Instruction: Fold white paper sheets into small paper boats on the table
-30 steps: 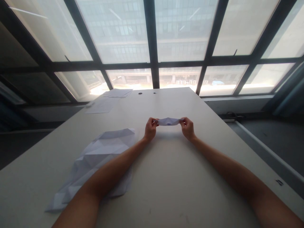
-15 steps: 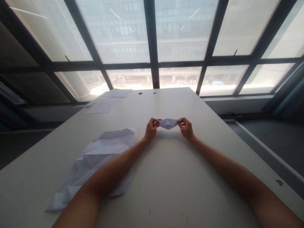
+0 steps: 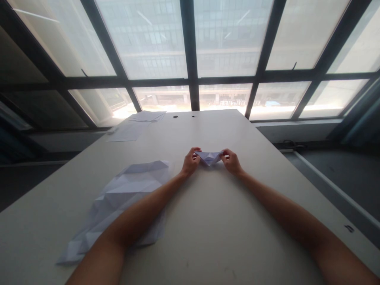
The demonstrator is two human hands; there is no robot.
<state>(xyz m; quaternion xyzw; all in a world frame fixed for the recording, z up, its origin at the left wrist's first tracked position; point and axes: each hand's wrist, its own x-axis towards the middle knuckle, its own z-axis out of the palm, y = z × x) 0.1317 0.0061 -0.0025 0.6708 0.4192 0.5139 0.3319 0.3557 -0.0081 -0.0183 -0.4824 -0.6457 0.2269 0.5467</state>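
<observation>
A small folded white paper piece (image 3: pixel 209 157) is held just above the white table (image 3: pixel 213 221), out at arm's length near its middle. My left hand (image 3: pixel 190 161) pinches its left end. Its right end is pinched by my right hand (image 3: pixel 230 161). Both hands have their fingers closed on the paper, which sags into a shallow V between them.
A large creased sheet of white paper (image 3: pixel 124 198) lies on the table under my left forearm. Flat paper sheets (image 3: pixel 139 122) lie at the table's far left corner by the window. The table's right edge drops to a dark floor (image 3: pixel 341 174).
My hands have moved closer together and slightly lower. The paper piece, stretched flat a second ago, has folded down in the middle into a narrower V shape.
</observation>
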